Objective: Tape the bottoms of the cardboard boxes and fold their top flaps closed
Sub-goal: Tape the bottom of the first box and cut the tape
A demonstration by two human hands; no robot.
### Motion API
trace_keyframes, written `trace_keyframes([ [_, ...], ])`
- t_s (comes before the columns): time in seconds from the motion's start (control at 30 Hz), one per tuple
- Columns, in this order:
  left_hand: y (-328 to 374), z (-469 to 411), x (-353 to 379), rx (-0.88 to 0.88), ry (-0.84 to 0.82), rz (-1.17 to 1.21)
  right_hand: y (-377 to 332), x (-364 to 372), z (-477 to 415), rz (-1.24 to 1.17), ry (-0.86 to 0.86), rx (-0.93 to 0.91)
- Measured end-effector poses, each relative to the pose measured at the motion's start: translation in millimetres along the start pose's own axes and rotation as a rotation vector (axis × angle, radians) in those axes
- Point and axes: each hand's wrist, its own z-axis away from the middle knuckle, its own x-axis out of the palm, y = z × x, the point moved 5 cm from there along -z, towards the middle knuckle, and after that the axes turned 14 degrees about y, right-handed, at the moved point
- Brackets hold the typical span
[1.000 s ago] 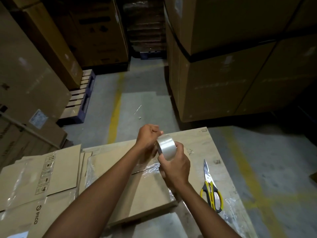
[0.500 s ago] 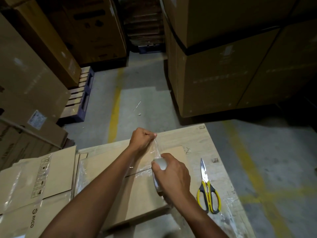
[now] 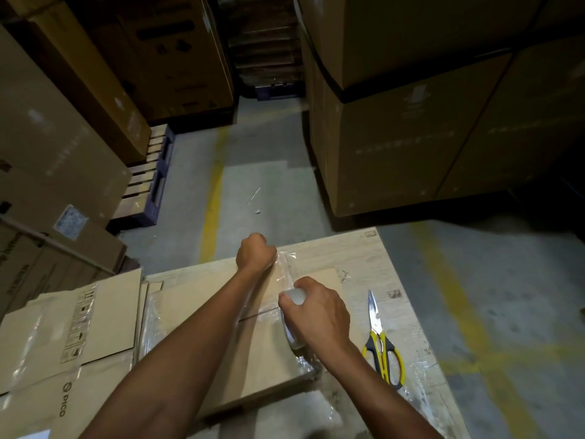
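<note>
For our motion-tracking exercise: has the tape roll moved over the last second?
Yes. The tape roll, gripped by the right hand, dropped toward the person: earlier beyond the tip of the scissors, now beside their blades.

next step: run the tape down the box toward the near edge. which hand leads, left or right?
Right. The right hand grips the tape roll over the box, with the strip stretched to the left hand, which pinches the free end at the far edge and likely serves as anchor.
</note>
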Motion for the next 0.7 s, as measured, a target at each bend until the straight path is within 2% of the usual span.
trace_keyframes([
  [0.1, 12.1, 1.7, -9.9, 0.258, 0.067, 0.200, -0.7, 0.4, -0.4, 0.007, -0.005, -0.006],
  [0.2, 26.5, 14.5, -9.8, 0.426, -0.113, 0.331, -1.5, 0.8, -1.2, 0.019, -0.008, -0.024],
  [0.3, 21.8, 23.3, 0.2, 0.468, -0.271, 0.268, -2.4, 1.7, -1.1, 0.046, -0.016, -0.047],
  [0.4, 15.0, 20.7, 4.4, 0.444, -0.249, 0.246, 0.5, -0.8, -0.7, 0.049, 0.023, -0.042],
  [0.6, 10.3, 13.7, 11.8, 0.550, -0.271, 0.062, 17.4, -7.4, 13.7, -0.089, 0.135, -0.023],
  [0.7, 9.6, 12.6, 9.9, 0.592, -0.297, 0.008, 26.8, -3.4, 19.4, -0.059, 0.149, -0.056],
])
